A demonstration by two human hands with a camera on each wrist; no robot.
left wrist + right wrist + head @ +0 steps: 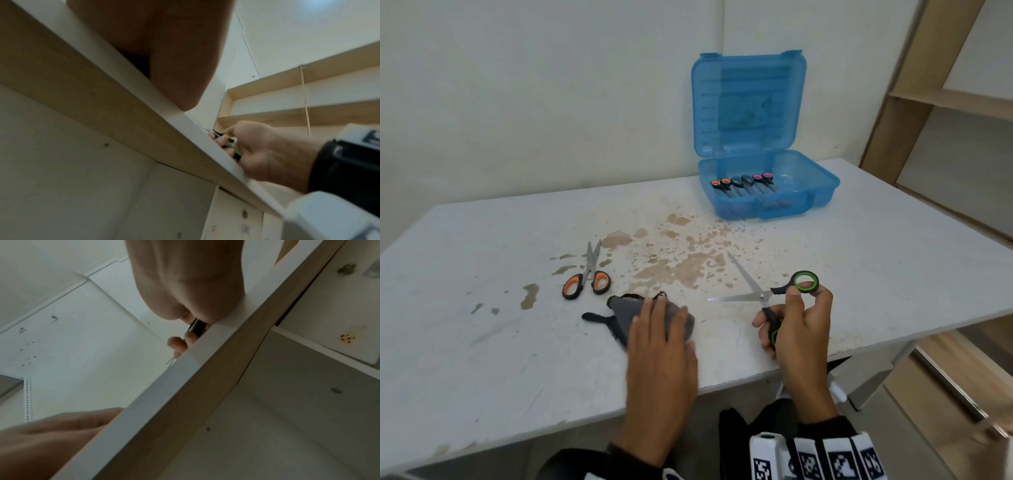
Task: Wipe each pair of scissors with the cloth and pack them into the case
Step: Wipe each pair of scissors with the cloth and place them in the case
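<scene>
— What is around you?

— You sit at a white table [482, 342] against a pale wall, its top worn through to brown patches in the middle. Wooden shelving [945, 96] stands to your right.

— Any writing?

— None that can be read. Only black-and-white square markers on your right wrist band [825, 459].

— And the case?

— The blue plastic case [767, 192] stands open at the far side, lid upright, well away from both your hands. Three pairs of scissors [743, 183] lie side by side in it, with orange, blue and pink handles.

— My hands?

— Your left hand [659, 346] lies flat, fingers straight, on the grey cloth [619, 308] near the front edge. Your right hand [803, 329] grasps the green-handled scissors [756, 294], thumb and fingers through the loops, blades spread wide and pointing left, just beside the cloth. The orange-handled scissors [587, 277] lie closed on the table, just beyond the cloth, touched by neither hand.
</scene>
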